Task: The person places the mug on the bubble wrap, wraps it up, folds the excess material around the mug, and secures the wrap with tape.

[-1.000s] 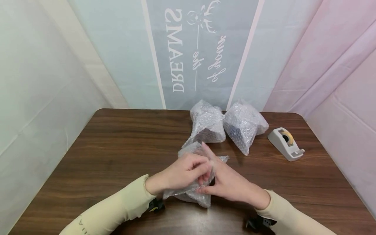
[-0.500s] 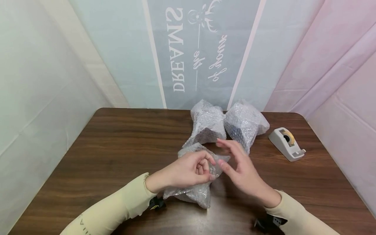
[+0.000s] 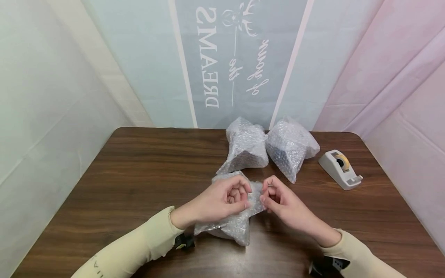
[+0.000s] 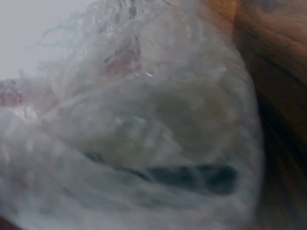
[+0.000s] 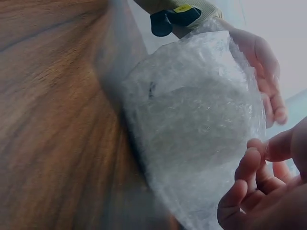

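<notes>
A bubble-wrapped package [image 3: 234,229] lies on the table at the front, its loose wrap spread to the right. My left hand [image 3: 222,197] is over its upper left part, fingers loosely bent and thumb out, with nothing visible between them. At the package's right side, my right hand [image 3: 286,202] pinches the edge of the bubble wrap [image 5: 201,120] between thumb and forefinger. In the left wrist view the bubble wrap [image 4: 144,129] fills most of the picture, and a dark strip shows through it. What lies inside the package cannot be made out.
Two more bubble-wrapped packages, a left one [image 3: 247,144] and a right one [image 3: 290,144], sit at the table's back edge. A white tape dispenser [image 3: 338,170] with a yellowish roll stands at the right. Fabric sheets [image 3: 146,77] surround the brown wooden table [image 3: 139,170].
My right hand drew away from my left hand, then lowered onto the wrap's right edge and pinched it. That edge has shifted downward. The left hand's fingers loosened and it stayed almost in place.
</notes>
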{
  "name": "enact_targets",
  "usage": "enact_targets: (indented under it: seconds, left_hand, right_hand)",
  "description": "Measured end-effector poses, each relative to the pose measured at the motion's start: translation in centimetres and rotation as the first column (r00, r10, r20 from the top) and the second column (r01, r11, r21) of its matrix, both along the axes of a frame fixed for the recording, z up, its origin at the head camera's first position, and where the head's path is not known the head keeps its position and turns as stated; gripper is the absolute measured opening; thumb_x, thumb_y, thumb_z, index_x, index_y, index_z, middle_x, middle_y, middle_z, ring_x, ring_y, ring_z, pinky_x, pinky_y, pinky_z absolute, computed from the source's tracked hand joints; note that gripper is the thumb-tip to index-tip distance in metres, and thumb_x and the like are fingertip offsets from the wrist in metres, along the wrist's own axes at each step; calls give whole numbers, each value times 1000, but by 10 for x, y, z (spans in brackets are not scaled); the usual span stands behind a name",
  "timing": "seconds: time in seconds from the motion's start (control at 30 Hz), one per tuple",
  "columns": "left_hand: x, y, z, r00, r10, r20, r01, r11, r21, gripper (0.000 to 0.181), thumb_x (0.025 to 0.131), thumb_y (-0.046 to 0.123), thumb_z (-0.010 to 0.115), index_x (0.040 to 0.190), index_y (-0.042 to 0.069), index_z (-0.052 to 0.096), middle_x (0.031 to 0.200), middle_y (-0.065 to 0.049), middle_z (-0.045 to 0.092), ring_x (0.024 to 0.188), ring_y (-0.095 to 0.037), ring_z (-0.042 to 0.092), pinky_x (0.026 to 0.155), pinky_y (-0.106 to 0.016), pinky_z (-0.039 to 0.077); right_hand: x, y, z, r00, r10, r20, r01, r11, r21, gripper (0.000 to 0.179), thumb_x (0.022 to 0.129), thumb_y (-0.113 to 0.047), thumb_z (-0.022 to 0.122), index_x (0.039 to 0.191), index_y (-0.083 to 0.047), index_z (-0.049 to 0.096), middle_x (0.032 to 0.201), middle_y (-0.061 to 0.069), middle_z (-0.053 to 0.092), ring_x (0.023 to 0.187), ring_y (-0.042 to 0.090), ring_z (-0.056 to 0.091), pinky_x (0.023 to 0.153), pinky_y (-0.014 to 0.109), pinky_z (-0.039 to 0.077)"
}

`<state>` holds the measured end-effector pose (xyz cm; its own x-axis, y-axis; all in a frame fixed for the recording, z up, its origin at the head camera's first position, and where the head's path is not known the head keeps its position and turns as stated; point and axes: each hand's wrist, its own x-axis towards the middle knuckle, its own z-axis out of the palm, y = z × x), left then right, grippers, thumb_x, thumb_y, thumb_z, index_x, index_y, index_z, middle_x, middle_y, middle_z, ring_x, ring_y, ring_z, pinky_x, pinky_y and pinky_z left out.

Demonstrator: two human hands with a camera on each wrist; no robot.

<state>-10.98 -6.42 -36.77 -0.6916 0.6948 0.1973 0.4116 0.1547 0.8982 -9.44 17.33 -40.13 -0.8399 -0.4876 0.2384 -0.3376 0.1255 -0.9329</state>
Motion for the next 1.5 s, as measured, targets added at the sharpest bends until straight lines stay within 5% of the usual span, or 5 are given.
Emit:
enact_targets:
  seconds: [0.2,0.37,0.5,1.1,1.5]
  left_hand:
    - [-7,-8,-15,971,-52,-233,100,975,199,16,90,-3,67,101,7,61,104,-8,62,97,-19,61,86,-34,55]
    - [-9,-15,-20,789,-18,-614,12,1000,-14,27,88,17,70,114,12,62,132,-3,58,127,-17,49,109,-36,38]
    - [-11,-23,-20,729,-106,-676,-81,968,-239,59,93,42,63,142,9,51,156,-4,38,146,-21,29,118,-44,23]
    - [-16,-22,-22,592,-241,-769,-163,899,-407,86,84,71,62,151,19,44,155,-6,39,147,-25,25,119,-40,22]
    - [-14,-23,-20,598,-266,-756,-166,882,-442,86,87,71,57,154,19,39,159,-6,32,148,-27,22,118,-44,23]
  right_hand:
    - [-3,0,-11,999,35,-28,-34,998,50,13,99,3,55,97,-4,45,72,14,56,64,28,57,57,31,51]
    - [-5,1,-18,994,65,-90,-57,994,89,14,98,3,56,95,-7,47,74,12,58,66,28,58,58,34,53]
    - [-8,2,-21,987,97,-127,-86,992,87,17,96,5,58,95,-8,47,75,4,58,68,26,59,60,32,52]
    - [-17,34,-9,919,-2,-394,114,959,260,32,87,7,71,111,-10,59,94,-7,68,84,10,66,74,27,56]
    - [-28,140,20,776,-332,-536,560,754,344,31,82,7,76,104,-10,65,89,-6,69,77,-6,60,65,8,47]
